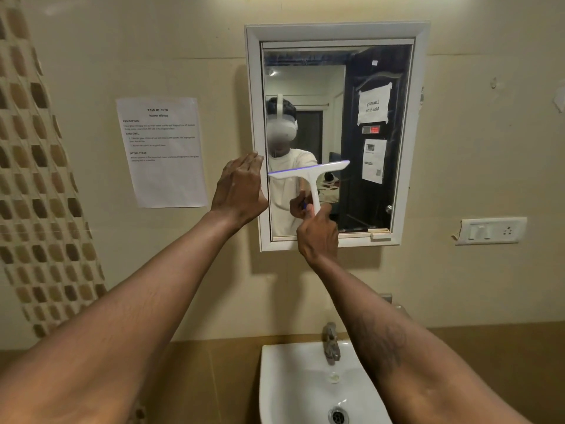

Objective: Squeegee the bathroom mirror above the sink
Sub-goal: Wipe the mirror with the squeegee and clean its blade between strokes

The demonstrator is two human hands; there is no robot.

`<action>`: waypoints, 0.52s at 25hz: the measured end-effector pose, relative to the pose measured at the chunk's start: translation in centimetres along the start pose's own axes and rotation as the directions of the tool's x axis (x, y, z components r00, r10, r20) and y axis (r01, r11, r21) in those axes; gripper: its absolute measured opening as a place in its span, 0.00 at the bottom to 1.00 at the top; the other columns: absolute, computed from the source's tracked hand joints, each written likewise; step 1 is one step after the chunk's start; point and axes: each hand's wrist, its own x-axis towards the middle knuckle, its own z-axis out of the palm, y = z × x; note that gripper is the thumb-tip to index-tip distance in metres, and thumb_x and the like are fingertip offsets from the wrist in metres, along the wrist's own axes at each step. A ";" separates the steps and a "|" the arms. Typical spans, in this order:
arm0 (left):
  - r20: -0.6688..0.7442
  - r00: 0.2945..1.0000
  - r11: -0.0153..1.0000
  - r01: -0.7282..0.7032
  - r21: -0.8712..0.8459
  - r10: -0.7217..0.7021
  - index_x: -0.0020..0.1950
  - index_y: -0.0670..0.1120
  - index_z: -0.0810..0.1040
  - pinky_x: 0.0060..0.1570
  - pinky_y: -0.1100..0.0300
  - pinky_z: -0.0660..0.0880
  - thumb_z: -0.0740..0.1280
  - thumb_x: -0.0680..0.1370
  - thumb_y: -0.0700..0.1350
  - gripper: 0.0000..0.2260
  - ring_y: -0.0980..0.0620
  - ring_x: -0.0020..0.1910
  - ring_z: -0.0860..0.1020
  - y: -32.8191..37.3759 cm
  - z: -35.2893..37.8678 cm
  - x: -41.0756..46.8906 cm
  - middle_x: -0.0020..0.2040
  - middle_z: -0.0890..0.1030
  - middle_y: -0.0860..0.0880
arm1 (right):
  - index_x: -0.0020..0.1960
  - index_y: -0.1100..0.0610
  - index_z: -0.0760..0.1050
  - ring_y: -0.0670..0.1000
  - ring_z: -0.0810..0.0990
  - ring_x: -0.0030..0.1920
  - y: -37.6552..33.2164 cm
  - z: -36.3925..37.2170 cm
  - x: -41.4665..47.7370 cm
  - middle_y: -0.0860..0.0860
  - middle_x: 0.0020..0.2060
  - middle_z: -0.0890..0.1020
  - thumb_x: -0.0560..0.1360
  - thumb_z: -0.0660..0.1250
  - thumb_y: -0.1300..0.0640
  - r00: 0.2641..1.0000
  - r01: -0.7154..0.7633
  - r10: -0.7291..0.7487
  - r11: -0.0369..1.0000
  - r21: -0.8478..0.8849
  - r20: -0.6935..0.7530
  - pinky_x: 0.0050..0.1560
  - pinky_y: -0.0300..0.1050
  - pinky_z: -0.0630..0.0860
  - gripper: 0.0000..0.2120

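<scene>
A beige bathroom wall filled the view, with a strip of brown mosaic tile down its left side. On it hung the mirror in a white frame, directly above a white sink with a metal tap. A printed sheet was taped to the wall left of the mirror.

The white squeegee lay against the left half of the glass at about mid-height. Its purple-edged blade was tilted, with the right end higher.

Likely risks: with the blade tilted, one end could lift off and leave streaks or a missed wedge of glass. The blade covered only part of the width, so the right half would need its own passes, and a hazy band along the top edge looked unwiped. Water pushed downward could pool on the lower ledge of the frame.

The right hand was wrapped round the squeegee's handle from below, fingers curled tight. The left hand was flat, fingers straight and together, resting on the frame's left edge. It held nothing, and could smudge the glass if it slid inward.
</scene>
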 end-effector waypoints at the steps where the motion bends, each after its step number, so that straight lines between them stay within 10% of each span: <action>1: 0.007 1.000 1.000 0.004 -0.004 -0.003 0.76 0.38 0.68 0.78 0.48 0.62 0.64 0.72 0.36 0.31 0.43 0.77 0.68 0.0 0.2 -0.3 0.75 0.71 0.39 | 0.64 0.57 0.65 0.63 0.81 0.43 0.5 0.1 -0.7 0.53 0.41 0.74 0.85 0.55 0.45 1.000 -0.003 0.003 1.000 -0.005 0.006 0.42 0.59 0.79 0.17; 13: 0.126 0.991 0.997 0.042 -0.059 -0.034 0.71 0.38 0.72 0.73 0.49 0.67 0.66 0.69 0.35 0.29 0.40 0.70 0.74 0.5 4.9 -5.7 0.69 0.76 0.39 | 0.53 0.53 0.63 0.56 0.75 0.33 4.8 0.3 -7.7 0.51 0.35 0.74 0.85 0.53 0.45 0.983 -0.125 0.135 0.988 -0.086 0.123 0.30 0.48 0.67 0.12</action>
